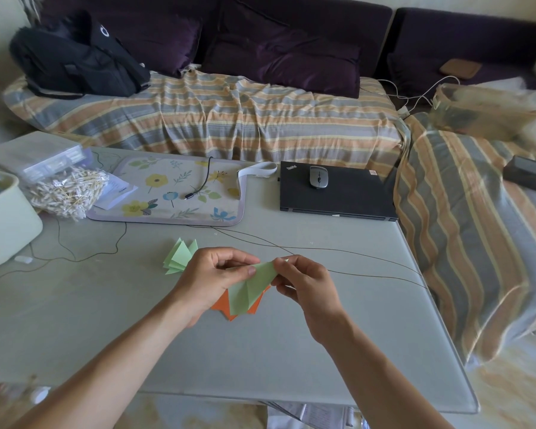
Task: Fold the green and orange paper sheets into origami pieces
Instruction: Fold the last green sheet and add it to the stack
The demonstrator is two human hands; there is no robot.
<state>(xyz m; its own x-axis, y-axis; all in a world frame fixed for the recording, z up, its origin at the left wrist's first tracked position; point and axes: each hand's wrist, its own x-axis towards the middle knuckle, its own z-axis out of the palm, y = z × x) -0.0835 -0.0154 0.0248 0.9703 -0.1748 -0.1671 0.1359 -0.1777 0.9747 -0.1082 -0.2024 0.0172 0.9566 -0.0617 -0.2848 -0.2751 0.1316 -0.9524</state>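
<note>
We are folding paper at the table (291, 351). Our left hand (211, 277) and our right hand (304, 281) both hold one green paper piece (251, 287) up in the air, just above the table. The left thumb and fingers pinch its top left part. The right fingers pinch the top right corner. So both hands are closed on the same green paper.

The green piece already has folds in it. We can see a crease running down its middle, and it comes to a point at the bottom. Under it on the table lie some orange pieces (222, 306). They peek out from below the green one. We cannot tell how many there are.

A little pile of folded green pieces (178, 258) sits on the table just to the left of our left hand. Those look done.

We think we are in the middle of a fold on this green piece. Next, we likely need to bring the top edge over and line it up neatly. Then we should press the crease flat. The paper is thin and bends easily, so a gentle, even pinch matters.

A thin dark wire (353, 271) lies across the table behind our hands. A closed laptop (338, 199) sits farther back.
</note>
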